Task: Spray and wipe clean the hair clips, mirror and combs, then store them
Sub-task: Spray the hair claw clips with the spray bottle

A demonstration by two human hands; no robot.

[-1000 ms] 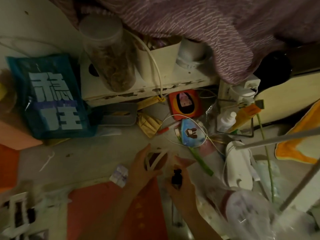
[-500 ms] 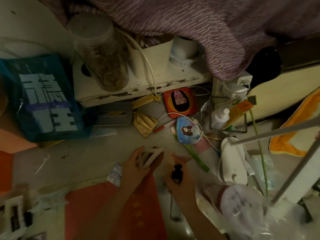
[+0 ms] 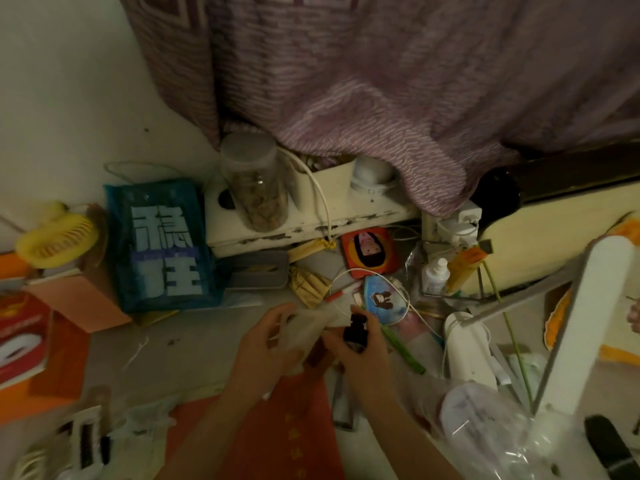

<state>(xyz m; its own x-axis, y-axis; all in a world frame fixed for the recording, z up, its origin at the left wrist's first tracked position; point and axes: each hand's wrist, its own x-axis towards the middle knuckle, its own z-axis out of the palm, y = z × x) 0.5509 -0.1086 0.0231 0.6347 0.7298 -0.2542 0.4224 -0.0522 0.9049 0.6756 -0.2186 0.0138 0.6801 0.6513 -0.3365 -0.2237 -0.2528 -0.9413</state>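
Note:
My left hand [image 3: 266,351] holds a pale hair clip [image 3: 306,327], which is blurred by motion. My right hand [image 3: 363,358] grips a small spray bottle [image 3: 354,330] with a black nozzle, its head almost touching the clip. Both hands meet low in the middle of the cluttered desk. Behind them lie a red square item with a cartoon face [image 3: 369,251] and a blue oval one with a cartoon figure [image 3: 381,300]; I cannot tell which is the mirror. No comb is clearly visible.
A blue bag [image 3: 159,244], a clear jar [image 3: 254,192] on a white shelf [image 3: 346,216] and a purple curtain [image 3: 381,98] stand behind. A yellow fan [image 3: 55,240] sits left. Red paper [image 3: 277,431] lies under my arms. A white lamp base [image 3: 467,351] and plastic bag [image 3: 485,431] crowd the right.
The view has tilted up, showing more curtain and the yellow fan. My hands have drawn closer, and the clip in my left hand has turned and blurred.

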